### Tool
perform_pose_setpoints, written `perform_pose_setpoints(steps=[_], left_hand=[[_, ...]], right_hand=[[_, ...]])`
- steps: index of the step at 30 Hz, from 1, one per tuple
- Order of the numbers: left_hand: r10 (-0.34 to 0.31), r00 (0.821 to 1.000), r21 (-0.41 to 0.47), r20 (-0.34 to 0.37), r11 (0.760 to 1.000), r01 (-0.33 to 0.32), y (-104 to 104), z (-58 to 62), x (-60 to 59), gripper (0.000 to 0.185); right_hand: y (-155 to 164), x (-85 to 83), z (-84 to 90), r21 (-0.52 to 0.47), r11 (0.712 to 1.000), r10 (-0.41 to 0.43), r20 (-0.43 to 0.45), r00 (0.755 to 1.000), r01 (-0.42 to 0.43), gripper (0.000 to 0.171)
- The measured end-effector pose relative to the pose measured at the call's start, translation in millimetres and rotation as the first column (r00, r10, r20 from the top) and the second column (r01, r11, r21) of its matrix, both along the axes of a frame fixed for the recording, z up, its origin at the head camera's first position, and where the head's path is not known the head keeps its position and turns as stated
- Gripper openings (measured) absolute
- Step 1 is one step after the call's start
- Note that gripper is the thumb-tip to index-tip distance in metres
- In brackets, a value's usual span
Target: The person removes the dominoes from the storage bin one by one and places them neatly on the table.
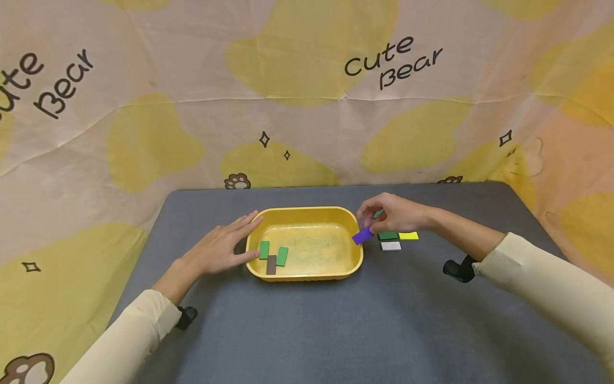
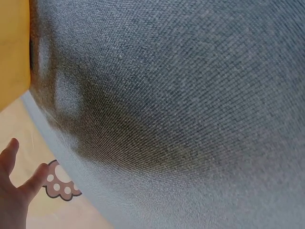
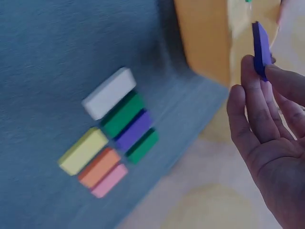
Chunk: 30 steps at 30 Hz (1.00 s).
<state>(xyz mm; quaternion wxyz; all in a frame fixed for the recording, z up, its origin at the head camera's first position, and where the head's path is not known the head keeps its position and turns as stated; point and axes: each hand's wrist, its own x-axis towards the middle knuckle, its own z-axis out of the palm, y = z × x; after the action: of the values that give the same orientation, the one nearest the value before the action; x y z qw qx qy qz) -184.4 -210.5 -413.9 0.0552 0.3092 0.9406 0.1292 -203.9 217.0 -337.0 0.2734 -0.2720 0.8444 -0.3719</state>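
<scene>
A makeshift recording booth: a grey cloth-covered table backed from 9 to 3 o'clock by a creased "Cute Bear" sheet

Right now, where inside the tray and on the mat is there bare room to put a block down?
The yellow tray is bare across its middle and right; two green blocks and a brown block crowd its near-left corner. The grey mat is bare in front of the tray. Crowded: beside the tray's right end, where loose blocks lie and the right hand pinches a purple block.
</scene>
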Motion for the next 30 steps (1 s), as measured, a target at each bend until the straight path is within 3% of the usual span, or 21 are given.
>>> perform_pose_setpoints(steps=[12, 22, 30], left_hand=[[0.012, 1.000, -0.004, 0.015, 1.000, -0.012, -0.4, -1.5, 0.3, 0.084], [0.007, 1.000, 0.000, 0.015, 1.000, -0.007, 0.3, -2.0, -0.8, 0.084], [0.019, 1.000, -0.007, 0.019, 1.000, -0.019, 0.6, -1.1, -0.1, 0.084]], right_hand=[[58.8, 14.5, -27.8, -0.007, 0.993, -0.117, -0.052, 0.992, 0.117, 0.025], [94.8, 19.3, -57.3, 0.070, 0.981, -0.178, -0.060, 0.982, 0.182, 0.024], [102.8, 21.6, -60.6, 0.085, 0.977, -0.192, -0.056, 0.980, 0.197, 0.024]])
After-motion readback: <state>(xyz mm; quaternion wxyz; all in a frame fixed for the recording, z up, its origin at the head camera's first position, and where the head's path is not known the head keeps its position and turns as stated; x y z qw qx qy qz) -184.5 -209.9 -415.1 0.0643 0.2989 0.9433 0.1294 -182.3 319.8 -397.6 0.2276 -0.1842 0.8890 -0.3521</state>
